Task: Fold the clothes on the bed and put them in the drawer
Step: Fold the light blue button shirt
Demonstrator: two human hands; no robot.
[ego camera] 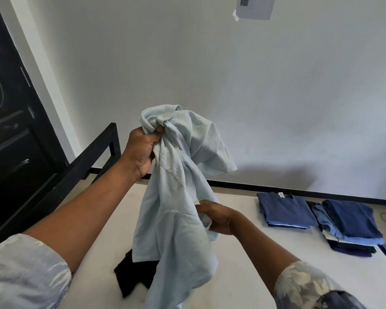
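A pale blue collared shirt (176,197) hangs bunched in the air over the white bed (265,270). My left hand (142,150) grips it near the collar, raised high. Lower down, my right hand (216,216) pinches a fold of the shirt's edge. Under the hanging shirt, a black garment (134,277) lies crumpled on the mattress, partly hidden. On the bed's right side sit two folded stacks: a navy T-shirt pile (285,210) and a taller pile of blue clothes (352,224). No drawer is in view.
A black bed frame rail (94,157) runs along the left of the mattress. Beyond it stands a black door (11,121). A pale wall with a dark skirting board (299,191) lies behind the bed.
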